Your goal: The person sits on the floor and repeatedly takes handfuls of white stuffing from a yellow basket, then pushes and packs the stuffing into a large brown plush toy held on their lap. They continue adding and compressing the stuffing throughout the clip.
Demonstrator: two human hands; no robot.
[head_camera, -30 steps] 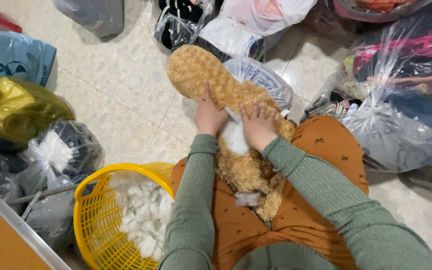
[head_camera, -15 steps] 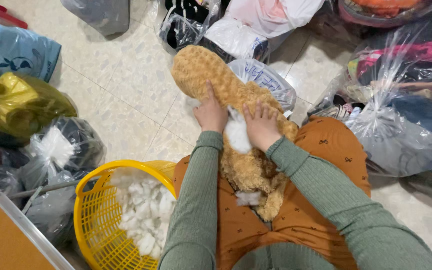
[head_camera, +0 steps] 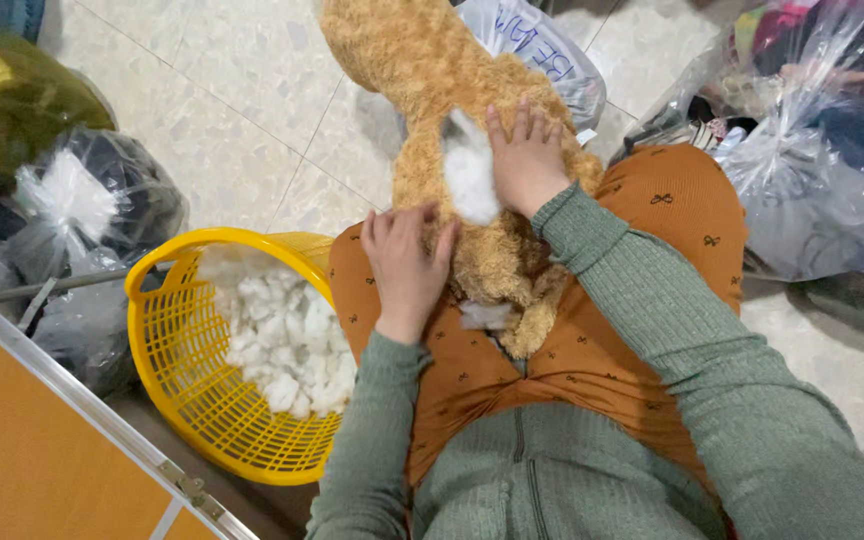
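Resting across the lap, the tan plush toy [head_camera: 452, 130] runs lengthwise away from the body. Right hand [head_camera: 524, 165] lies flat beside white stuffing [head_camera: 470, 170] at the seam; left hand [head_camera: 404, 265], fingers spread, presses the toy's near end, nearer the yellow basket [head_camera: 182, 390] of stuffing. Clear knotted bags [head_camera: 802, 170] crowd the right.
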